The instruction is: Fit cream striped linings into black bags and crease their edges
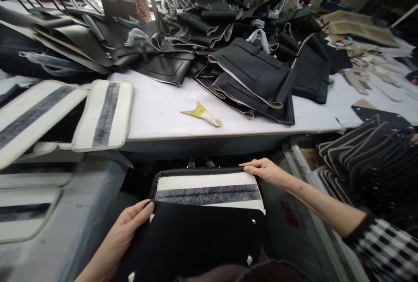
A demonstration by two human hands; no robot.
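Observation:
A black leather bag piece point(202, 234) with small metal studs lies across my lap. Partly covered by it is a white panel point(192, 182) with a dark grey stripe, edged by black material at the top. My left hand point(132, 219) pinches the black piece at its upper left corner, thumb on top. At the upper right corner my right hand point(264, 171) grips the bag's black top edge, index finger stretched along it. The fingers beneath are hidden. Two clear-wrapped handles point(200, 162) poke out beyond the far edge, half in shadow.
Black bag bodies point(251, 68) heap across the white table point(156, 116). A yellow tool point(202, 114) lies near its front edge. Striped white panels point(102, 114) are stacked at left. A bin at right holds many black pieces point(362, 156). A person in yellow is at the back.

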